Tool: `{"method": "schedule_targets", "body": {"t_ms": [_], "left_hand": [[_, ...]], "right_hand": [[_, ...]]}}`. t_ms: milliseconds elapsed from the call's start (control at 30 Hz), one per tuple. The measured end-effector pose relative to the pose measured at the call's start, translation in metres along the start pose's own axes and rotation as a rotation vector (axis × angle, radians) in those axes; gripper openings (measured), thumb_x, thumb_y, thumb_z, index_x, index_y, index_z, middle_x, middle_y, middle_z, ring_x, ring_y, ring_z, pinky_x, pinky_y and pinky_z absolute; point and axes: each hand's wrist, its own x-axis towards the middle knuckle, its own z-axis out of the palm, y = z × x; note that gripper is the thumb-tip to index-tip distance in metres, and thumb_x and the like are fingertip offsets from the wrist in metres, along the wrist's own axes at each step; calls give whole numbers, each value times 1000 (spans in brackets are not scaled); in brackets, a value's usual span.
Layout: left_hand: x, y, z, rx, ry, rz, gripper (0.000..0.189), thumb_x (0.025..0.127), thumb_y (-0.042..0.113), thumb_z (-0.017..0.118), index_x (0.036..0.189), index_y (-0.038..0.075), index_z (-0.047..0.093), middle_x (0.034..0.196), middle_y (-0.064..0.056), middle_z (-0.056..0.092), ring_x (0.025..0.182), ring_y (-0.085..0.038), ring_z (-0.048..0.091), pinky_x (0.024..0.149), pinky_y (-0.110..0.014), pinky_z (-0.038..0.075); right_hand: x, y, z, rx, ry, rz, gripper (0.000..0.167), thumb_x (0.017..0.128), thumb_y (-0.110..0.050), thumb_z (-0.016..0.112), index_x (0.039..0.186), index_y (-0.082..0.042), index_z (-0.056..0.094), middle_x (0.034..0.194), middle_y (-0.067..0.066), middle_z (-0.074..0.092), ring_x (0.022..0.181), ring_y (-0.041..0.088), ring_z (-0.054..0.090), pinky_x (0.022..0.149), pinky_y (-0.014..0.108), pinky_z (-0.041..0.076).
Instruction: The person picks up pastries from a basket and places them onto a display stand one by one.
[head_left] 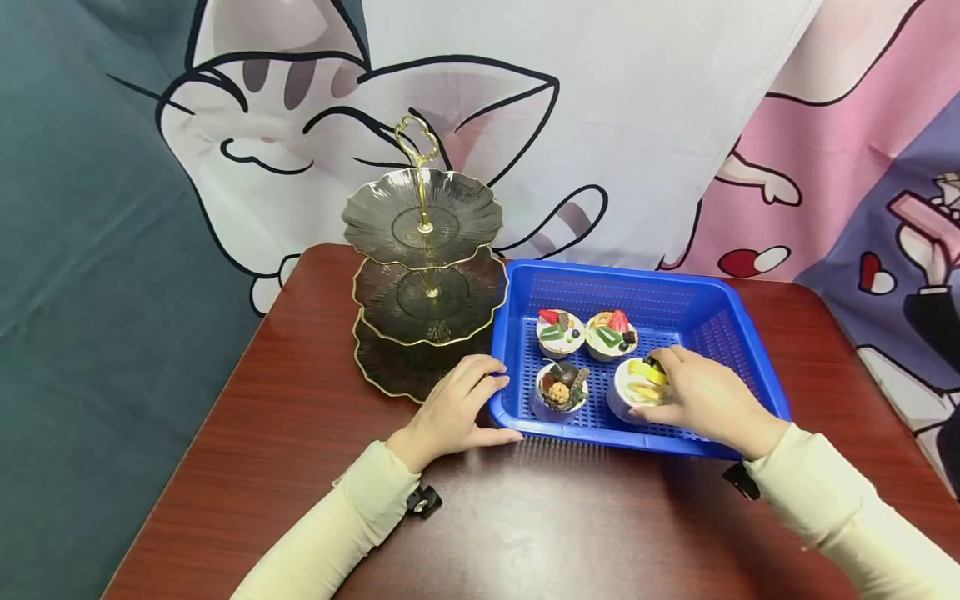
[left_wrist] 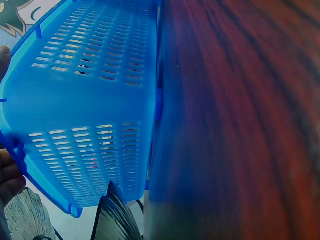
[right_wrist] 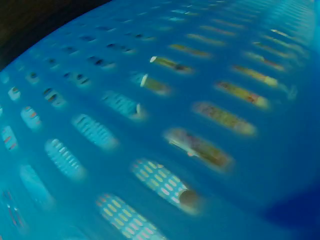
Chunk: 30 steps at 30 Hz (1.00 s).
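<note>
My right hand [head_left: 708, 396] reaches into the blue plastic basket [head_left: 637, 438] and grips a white dessert cup [head_left: 626, 408] topped with yellow slices, thumb on the near side and fingers on the far side. My left hand [head_left: 453, 408] holds the basket's near left corner, fingers at the left rim and thumb along the front. In the left wrist view its curled fingers [left_wrist: 11, 177] are at the rim. Beside the gripped cup is a chocolate-topped dessert cup [head_left: 561, 393]. Behind are two fruit-topped tarts, one on the left [head_left: 559, 335] and one on the right [head_left: 611, 337].
A three-tier dark stand [head_left: 422, 218] with gold edges and a gold handle stands just left of the basket on the reddish-brown table [head_left: 300, 500]. A cartoon cat curtain [head_left: 637, 125] hangs behind. The right wrist view shows the basket's slotted wall [right_wrist: 150, 130] up close, blurred.
</note>
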Motion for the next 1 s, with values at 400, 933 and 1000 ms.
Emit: {"method": "schedule_targets", "body": {"t_ms": [400, 933, 1000], "left_hand": [[-2, -1, 0, -24, 10, -11, 64, 67, 55, 81, 101, 2, 65, 112, -11, 60, 110, -25, 54, 99, -36, 47], [-2, 1, 1, -40, 20, -8, 65, 65, 53, 83, 101, 2, 65, 111, -12, 60, 110, -25, 54, 99, -35, 47], [-2, 1, 1, -40, 19, -8, 65, 65, 53, 82, 101, 1, 65, 111, -11, 60, 110, -25, 54, 99, -35, 47]], "right_hand": [[-3, -8, -27, -2, -3, -25, 78, 69, -63, 75, 112, 0, 59, 89, 5, 62, 71, 13, 52, 58, 28, 45], [10, -13, -54, 41, -19, -52, 77, 70, -58, 77, 115, 2, 58, 97, 8, 63, 79, 15, 55, 63, 26, 47], [12, -14, -57, 47, -7, -65, 75, 70, -56, 78, 115, 2, 58, 98, 8, 63, 81, 16, 55, 65, 27, 47]]}}
